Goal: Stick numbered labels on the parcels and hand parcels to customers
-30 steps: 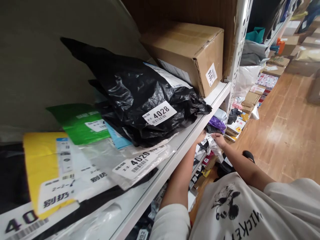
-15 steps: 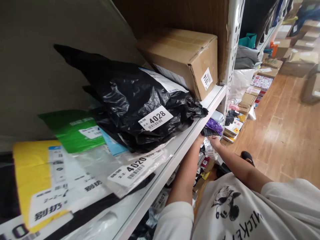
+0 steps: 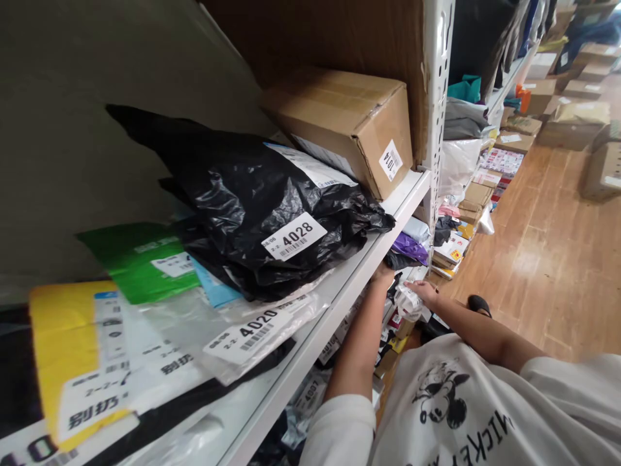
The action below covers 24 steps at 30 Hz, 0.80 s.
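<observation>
The right hand (image 3: pixel 423 292) pinches the strip of stickers (image 3: pixel 409 303) between its fingers, below and right of frame centre, presumably by one end to limit covered print. The left hand's (image 3: pixel 385 274) finger state cannot be told; the shelf (image 3: pixel 324 327) partly blocks the view.

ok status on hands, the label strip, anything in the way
Right hand gripping label strip, numbers unreadable. Left hand beside black packet, grip unclear. White shelf edge close to left hand.
</observation>
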Tool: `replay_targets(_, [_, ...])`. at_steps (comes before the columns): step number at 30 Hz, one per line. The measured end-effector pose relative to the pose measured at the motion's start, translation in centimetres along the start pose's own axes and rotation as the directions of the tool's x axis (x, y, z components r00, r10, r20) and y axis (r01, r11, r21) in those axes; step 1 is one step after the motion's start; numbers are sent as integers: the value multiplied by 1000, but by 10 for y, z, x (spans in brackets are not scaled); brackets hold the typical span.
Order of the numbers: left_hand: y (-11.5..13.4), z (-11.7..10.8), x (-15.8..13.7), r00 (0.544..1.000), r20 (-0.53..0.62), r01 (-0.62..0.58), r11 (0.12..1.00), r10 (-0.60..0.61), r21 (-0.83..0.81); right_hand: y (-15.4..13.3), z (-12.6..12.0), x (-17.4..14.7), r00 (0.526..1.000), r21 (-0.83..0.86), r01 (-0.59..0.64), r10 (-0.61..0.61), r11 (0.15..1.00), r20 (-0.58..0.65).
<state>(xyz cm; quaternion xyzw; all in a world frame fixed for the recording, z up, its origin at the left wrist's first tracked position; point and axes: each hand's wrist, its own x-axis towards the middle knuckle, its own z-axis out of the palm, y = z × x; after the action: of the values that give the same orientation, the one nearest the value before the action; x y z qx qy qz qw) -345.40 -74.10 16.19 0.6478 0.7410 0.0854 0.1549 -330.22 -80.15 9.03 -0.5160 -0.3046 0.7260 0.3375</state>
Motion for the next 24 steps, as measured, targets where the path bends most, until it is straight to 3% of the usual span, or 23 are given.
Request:
replay_targets(7, [11,-20,-30,990,-141,-30,999,32,20,-23,-40,-41,991,-59,72,-65,996,117])
replay_targets(9, [13,-32,-37,981,-94,-173,985,172,-4,-35,-41,-42,984,-39,118,-112,992,138])
replay_targets(11, [13,-45,-41,943,2,-332,942,333,-50,-47,-37,-38,974,-18,155,-149,988,171])
replay_targets(14, [8,-59,-42,906,98,-401,909,412,-115,-58,-22,-31,957,8,192,-189,981,218])
replay_targets(19, [-6,-63,-45,946,129,-263,935,299,-239,-55,14,-17,960,17,212,-212,977,184])
replay_targets(24, [-15,-49,-50,995,101,30,914,12,-404,-43,40,-3,973,-50,229,-230,972,-18])
